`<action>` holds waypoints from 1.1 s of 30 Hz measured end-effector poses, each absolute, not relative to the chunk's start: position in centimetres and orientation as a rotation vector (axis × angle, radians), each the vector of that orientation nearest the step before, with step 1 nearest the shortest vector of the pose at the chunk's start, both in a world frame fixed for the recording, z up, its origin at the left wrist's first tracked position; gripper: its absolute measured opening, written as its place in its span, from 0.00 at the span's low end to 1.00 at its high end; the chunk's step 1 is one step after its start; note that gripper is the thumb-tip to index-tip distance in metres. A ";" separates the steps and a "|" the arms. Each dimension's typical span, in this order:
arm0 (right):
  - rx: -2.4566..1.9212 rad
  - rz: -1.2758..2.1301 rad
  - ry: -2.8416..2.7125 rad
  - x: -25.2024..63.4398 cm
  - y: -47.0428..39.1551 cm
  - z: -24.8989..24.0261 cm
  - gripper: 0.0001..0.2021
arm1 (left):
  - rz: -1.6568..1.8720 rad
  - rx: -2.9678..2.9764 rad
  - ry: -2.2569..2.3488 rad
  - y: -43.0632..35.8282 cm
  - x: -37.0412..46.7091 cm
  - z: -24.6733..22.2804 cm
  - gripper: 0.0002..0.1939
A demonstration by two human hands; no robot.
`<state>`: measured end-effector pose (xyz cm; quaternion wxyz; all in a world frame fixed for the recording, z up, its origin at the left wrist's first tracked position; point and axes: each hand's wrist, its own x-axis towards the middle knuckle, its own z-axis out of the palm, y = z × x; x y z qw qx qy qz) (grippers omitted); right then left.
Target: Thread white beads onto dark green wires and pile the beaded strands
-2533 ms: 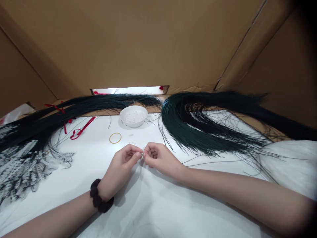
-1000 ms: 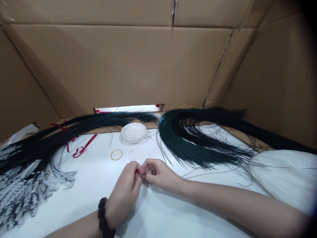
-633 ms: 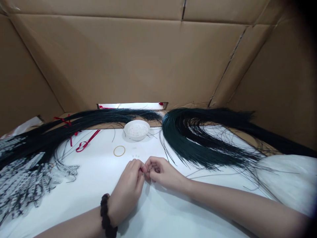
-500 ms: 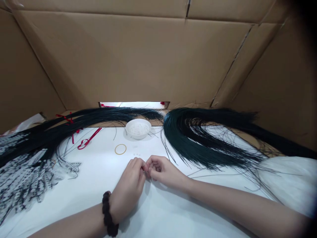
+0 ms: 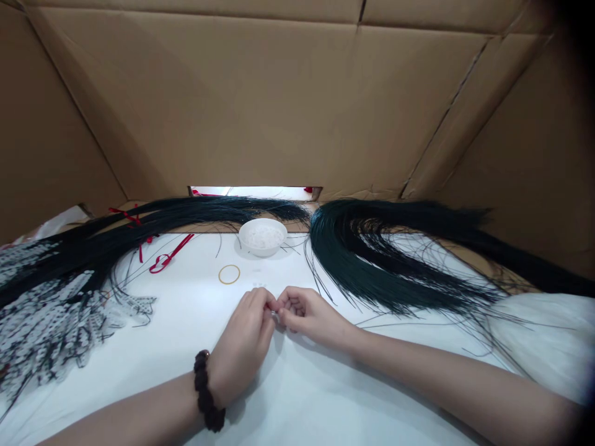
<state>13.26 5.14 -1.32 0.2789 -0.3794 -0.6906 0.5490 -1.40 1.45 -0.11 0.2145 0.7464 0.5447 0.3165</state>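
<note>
1. Two hands meet at the middle of the white tabletop [image 5: 297,396]. Your left hand [image 5: 244,347] is curled, knuckles up, with a dark bead band [image 5: 207,391] on its wrist.
2. Your right hand [image 5: 309,316] lies on its side, fingers bent in.
3. Both grips are pinched shut on one tiny thing [image 5: 274,311] between the fingertips; it is too small to tell what it is.
4. Thin, dark green strands [image 5: 372,260] fan out in a smooth curve just beside your right hand.
5. A round white bowl [image 5: 263,236] of small pale bits sits farther back, near a thin yellow ring [image 5: 229,274].
</note>
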 end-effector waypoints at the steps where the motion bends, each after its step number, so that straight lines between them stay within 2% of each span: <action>1: -1.026 1.499 -1.823 13.3 5.1 -1.3 0.02 | 0.946 2.058 1.560 1.8 -1.7 0.0 0.06; 4: -1.061 1.527 -1.755 13.2 5.2 -1.2 0.02 | 1.120 2.045 1.752 3.1 -3.0 0.0 0.06; 14: -1.081 1.612 -1.683 13.3 5.3 -0.9 0.01 | 0.730 2.346 1.824 4.9 -3.6 -0.9 0.09; 24: -1.057 1.635 -1.662 13.3 5.5 -1.1 0.02 | 0.709 2.306 1.809 5.9 -3.6 -0.8 0.09; 29: -1.050 1.628 -1.666 13.3 5.6 -1.1 0.01 | 0.948 1.941 1.608 4.7 -3.1 -0.3 0.07; 33: -1.048 1.644 -1.649 13.3 5.7 -1.3 0.02 | 0.944 1.534 1.343 3.4 -2.2 0.0 0.07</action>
